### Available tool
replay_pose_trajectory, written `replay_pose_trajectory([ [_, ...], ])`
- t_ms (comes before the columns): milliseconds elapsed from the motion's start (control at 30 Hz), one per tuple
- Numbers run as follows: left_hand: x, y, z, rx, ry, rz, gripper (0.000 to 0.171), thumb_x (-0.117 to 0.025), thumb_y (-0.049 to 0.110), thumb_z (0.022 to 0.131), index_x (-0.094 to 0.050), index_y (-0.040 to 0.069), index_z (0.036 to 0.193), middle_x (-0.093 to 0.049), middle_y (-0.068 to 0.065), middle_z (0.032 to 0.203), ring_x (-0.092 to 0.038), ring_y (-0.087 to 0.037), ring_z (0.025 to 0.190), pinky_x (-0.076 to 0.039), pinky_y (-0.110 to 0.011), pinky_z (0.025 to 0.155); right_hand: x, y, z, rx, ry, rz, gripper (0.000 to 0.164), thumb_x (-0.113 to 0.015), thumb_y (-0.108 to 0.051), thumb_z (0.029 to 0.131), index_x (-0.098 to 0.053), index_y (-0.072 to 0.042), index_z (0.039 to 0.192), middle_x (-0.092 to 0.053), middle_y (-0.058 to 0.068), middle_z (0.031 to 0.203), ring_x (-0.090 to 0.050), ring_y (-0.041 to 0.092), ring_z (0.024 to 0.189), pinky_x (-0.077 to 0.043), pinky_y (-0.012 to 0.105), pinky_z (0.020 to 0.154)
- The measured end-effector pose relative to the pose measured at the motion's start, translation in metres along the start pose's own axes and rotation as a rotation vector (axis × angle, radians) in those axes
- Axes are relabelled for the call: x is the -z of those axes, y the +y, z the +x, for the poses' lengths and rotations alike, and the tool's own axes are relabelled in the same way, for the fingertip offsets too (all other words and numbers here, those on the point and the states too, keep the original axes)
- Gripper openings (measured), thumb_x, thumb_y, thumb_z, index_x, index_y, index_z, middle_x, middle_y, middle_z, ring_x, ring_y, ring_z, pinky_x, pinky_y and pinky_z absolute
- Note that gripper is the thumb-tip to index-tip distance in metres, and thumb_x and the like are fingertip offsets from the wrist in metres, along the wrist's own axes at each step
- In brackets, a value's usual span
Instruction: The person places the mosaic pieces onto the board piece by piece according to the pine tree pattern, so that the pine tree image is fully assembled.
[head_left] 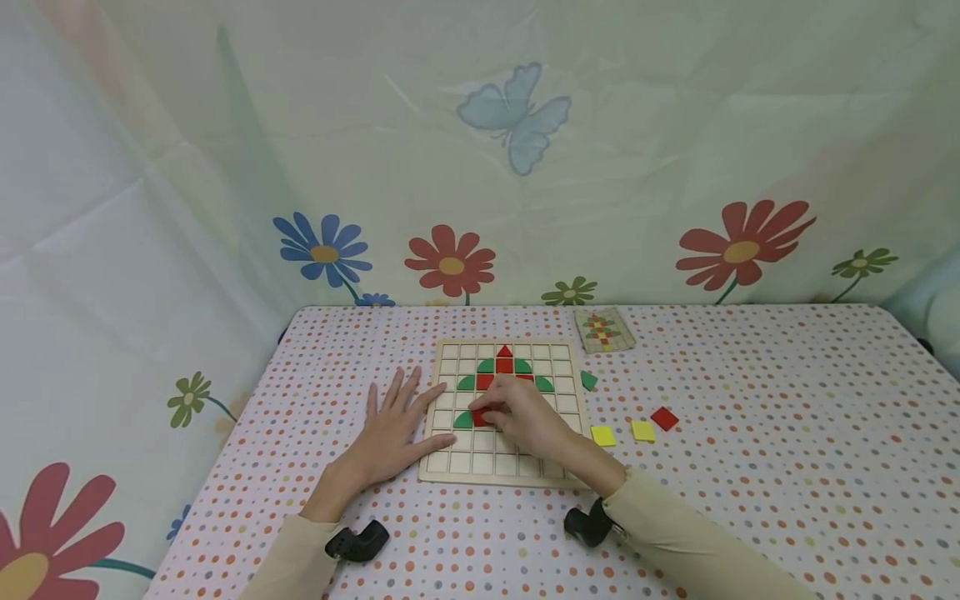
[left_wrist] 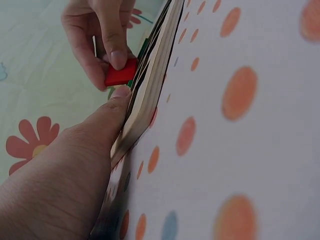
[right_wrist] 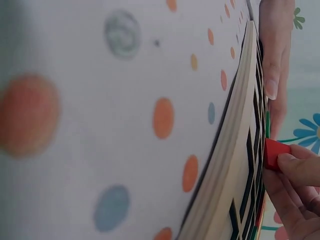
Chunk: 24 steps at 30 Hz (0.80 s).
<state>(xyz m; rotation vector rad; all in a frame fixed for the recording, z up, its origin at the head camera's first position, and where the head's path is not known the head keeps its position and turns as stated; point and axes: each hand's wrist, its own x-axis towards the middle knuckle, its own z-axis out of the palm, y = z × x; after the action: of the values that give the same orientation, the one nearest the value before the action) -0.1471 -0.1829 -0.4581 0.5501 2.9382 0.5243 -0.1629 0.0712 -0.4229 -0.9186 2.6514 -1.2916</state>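
Thumb and fingers of my right hand (head_left: 528, 415) pinch a red square tile (left_wrist: 120, 73), tilted over a wooden grid board (head_left: 442, 475). In the head view this tile is just right of a green quarter-round tile (head_left: 463, 420) lying in the board. My left hand (head_left: 393, 425) is spread flat at the board's left side, fingers straight, its thumb and a fingertip on the edge. Farther up the board, red and green tiles form a tree shape topped by a red triangle (head_left: 505, 352); my right hand hides part of it.
Right of the board lie two yellow square tiles (head_left: 603, 436), a red tile (head_left: 664, 418) and a green tile (head_left: 589, 381). A pattern card (head_left: 621, 340) with a tree picture rests behind them. The dotted tablecloth (head_left: 787, 433) ends at a flowered curtain (head_left: 637, 167).
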Motion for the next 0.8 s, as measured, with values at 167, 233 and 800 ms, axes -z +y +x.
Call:
replay_pose_trajectory([
  [167, -0.0005, -0.0002, -0.0002, -0.001, -0.001, -0.007, 0.086, -0.059, 0.067, 0.097, -0.03, 0.027, 0.167, -0.003, -0.014, 0.176, 0.01, -0.036, 0.16, 0.011, -0.071, 0.12, -0.002, -0.0019, 0.001, -0.005, 0.001, -0.029, 0.02, -0.077, 0.009, 0.089, -0.082, -0.001, 0.106, -0.066, 0.004, 0.094, -0.062, 0.014, 0.089, -0.055, 0.022, 0.077],
  [233, -0.0001, 0.0, -0.0004, -0.002, -0.001, -0.01, 0.086, -0.059, 0.067, 0.097, -0.03, 0.027, 0.167, -0.003, -0.014, 0.176, 0.011, -0.036, 0.16, 0.011, -0.071, 0.12, -0.002, -0.0026, 0.0013, -0.009, 0.001, -0.038, 0.02, -0.077, 0.01, 0.088, -0.082, 0.0, 0.106, -0.067, 0.004, 0.096, -0.063, 0.015, 0.089, -0.055, 0.022, 0.077],
  [800, 0.0014, 0.0015, -0.0005, 0.004, -0.006, -0.008, 0.086, -0.059, 0.067, 0.096, -0.031, 0.026, 0.167, -0.004, -0.015, 0.175, 0.009, -0.038, 0.16, 0.01, -0.072, 0.12, -0.0018, -0.0061, 0.0019, -0.047, -0.019, -0.065, 0.018, -0.078, 0.01, 0.088, -0.082, 0.001, 0.104, -0.068, 0.005, 0.091, -0.061, 0.012, 0.082, -0.053, 0.02, 0.069],
])
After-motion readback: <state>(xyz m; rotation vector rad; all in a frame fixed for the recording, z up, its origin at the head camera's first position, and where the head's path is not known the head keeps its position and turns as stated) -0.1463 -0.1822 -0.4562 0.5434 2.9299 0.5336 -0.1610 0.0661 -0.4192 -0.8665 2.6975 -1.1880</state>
